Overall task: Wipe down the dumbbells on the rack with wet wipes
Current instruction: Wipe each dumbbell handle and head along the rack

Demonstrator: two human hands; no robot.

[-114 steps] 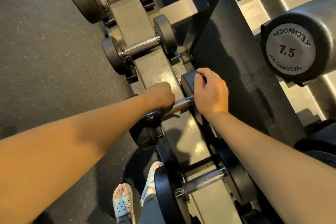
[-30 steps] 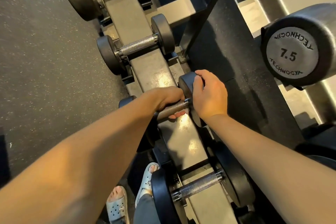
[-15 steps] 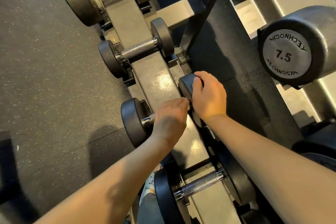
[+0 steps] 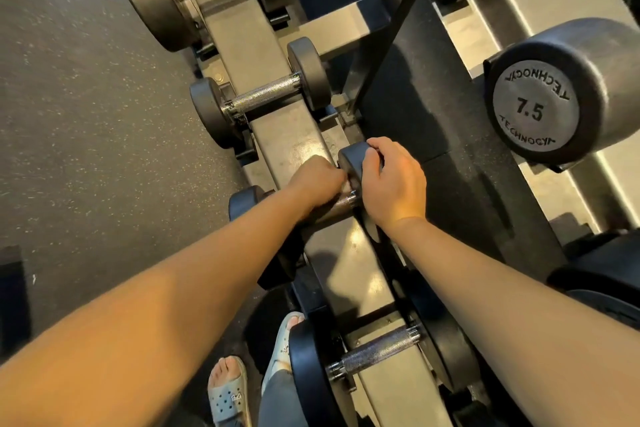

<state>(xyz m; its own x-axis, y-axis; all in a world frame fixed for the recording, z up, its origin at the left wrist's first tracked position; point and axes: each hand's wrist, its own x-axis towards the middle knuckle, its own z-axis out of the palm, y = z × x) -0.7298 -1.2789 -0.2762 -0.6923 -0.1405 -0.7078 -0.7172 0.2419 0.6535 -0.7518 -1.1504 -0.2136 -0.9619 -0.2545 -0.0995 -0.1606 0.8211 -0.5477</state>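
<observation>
Your right hand [image 4: 394, 184] grips the dumbbell [image 4: 353, 156] head; your left hand [image 4: 317, 180] wraps the handle [image 4: 341, 201], probably over a wipe [image 4: 347, 186]. Next, rub along it.

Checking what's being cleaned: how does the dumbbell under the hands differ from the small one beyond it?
The black steel-handled dumbbell is gripped, left hand round its handle, right hand over one head; the small black dumbbell beyond is untouched, its knurled handle fully exposed, the first's mostly covered. Both lie across the grey rack rail.
</observation>
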